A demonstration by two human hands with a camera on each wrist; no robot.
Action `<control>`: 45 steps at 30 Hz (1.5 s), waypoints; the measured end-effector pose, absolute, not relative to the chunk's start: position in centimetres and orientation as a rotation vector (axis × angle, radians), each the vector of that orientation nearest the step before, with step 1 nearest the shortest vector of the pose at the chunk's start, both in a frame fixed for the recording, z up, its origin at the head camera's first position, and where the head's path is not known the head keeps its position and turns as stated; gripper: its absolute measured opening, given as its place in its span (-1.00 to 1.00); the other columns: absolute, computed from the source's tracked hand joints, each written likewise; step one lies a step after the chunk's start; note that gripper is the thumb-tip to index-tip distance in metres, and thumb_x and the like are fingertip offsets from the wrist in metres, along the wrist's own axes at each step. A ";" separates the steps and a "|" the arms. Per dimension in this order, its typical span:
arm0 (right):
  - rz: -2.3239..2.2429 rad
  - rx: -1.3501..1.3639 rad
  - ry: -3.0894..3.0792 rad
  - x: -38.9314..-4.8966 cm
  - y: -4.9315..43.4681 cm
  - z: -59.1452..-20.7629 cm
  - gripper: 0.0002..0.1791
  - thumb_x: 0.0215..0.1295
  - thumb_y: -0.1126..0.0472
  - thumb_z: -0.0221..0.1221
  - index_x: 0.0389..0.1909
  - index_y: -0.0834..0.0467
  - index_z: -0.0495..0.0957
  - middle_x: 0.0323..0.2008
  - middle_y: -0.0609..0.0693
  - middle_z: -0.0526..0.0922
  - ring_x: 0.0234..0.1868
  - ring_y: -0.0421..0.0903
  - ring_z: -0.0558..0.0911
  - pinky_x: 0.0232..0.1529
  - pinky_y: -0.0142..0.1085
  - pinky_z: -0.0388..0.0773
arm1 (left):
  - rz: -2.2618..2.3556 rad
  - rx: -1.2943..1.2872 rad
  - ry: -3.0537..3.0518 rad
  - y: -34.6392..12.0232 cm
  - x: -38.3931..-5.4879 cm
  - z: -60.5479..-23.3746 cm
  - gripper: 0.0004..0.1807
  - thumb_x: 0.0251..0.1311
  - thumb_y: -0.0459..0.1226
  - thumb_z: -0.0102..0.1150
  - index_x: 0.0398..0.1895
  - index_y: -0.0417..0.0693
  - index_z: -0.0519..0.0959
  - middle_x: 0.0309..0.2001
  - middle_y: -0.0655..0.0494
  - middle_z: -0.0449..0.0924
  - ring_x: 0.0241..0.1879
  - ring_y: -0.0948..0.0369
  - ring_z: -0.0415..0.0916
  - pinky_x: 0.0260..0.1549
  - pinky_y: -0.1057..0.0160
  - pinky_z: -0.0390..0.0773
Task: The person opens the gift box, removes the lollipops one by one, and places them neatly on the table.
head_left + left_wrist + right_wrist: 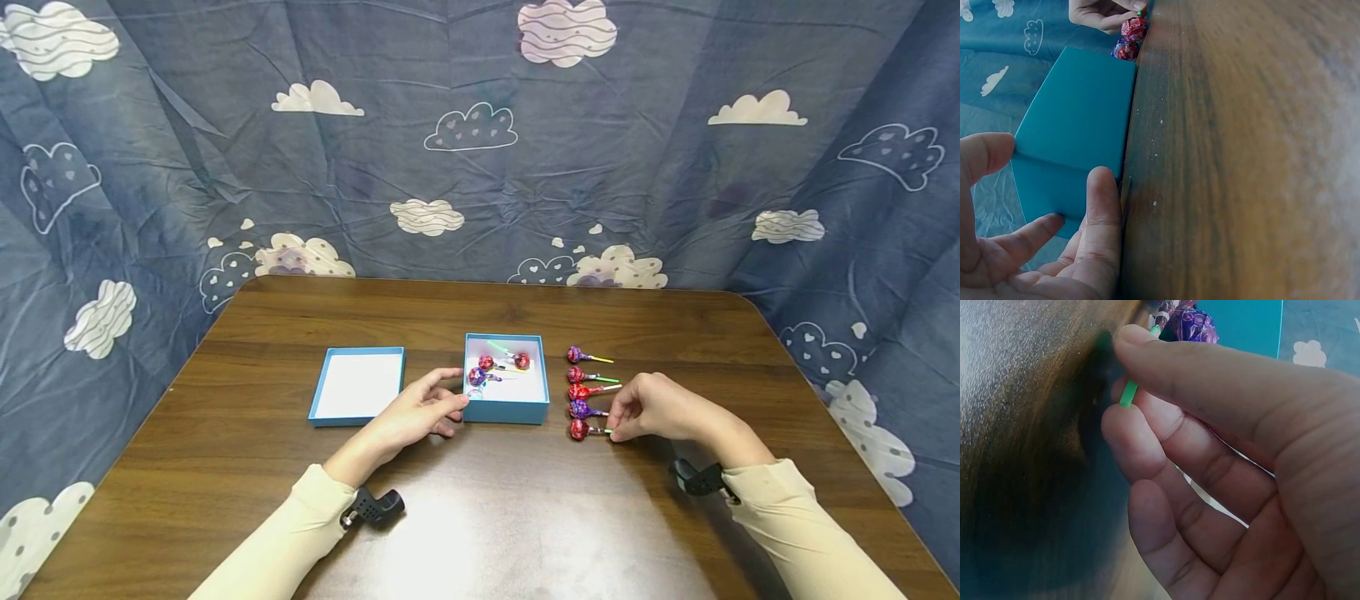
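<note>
My right hand (660,407) pinches the green stick (1127,394) of a red-wrapped lollipop (578,429) between thumb and fingers. This lollipop is the nearest in a column of several on the table, close to a purple lollipop (580,409). At the left side of a blue box (506,412) is my left hand (411,414), its extended fingers and thumb touching the walls. Inside the uncovered box lie several lollipops, among them a red one (521,361) and a purple one (477,377). In the left wrist view, the box (1085,106) hides its contents.
A shallow blue lid (356,387) with a white inside lies left of the box. Farther up the column are a bright red lollipop (577,392) and a purple one with a yellow stick (575,354). Behind the wooden table (480,508) hangs a blue cloud-patterned curtain (405,75).
</note>
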State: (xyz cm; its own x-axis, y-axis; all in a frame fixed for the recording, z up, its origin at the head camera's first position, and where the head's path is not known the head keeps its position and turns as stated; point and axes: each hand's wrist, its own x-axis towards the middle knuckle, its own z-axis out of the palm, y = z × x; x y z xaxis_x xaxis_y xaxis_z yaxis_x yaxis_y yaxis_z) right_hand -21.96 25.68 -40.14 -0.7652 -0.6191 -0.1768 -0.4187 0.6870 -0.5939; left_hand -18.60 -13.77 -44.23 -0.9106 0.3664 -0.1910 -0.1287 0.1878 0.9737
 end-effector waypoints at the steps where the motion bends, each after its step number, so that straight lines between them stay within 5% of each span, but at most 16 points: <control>1: -0.758 -0.812 2.537 -22.0 25.7 -40.1 -0.84 0.14 0.23 0.58 -0.49 0.03 0.76 -0.53 -0.21 0.74 -0.49 -0.38 0.59 -0.41 -0.46 0.58 | 1.770 0.226 2.090 -13.8 -18.6 -44.2 -0.32 0.57 -0.14 0.21 0.63 -0.12 0.26 -0.01 -0.10 0.65 -0.06 0.13 0.67 -0.14 0.25 0.78; 45: -0.771 -0.760 2.550 -22.0 25.8 -39.2 -0.88 0.15 0.22 0.59 -0.41 0.07 0.80 -0.49 -0.15 0.79 -0.46 -0.34 0.64 -0.40 -0.46 0.62 | 1.761 0.236 2.101 -13.9 -18.7 -44.4 -0.31 0.56 -0.12 0.22 0.62 -0.12 0.27 -0.01 -0.12 0.66 -0.11 0.14 0.67 -0.16 0.25 0.79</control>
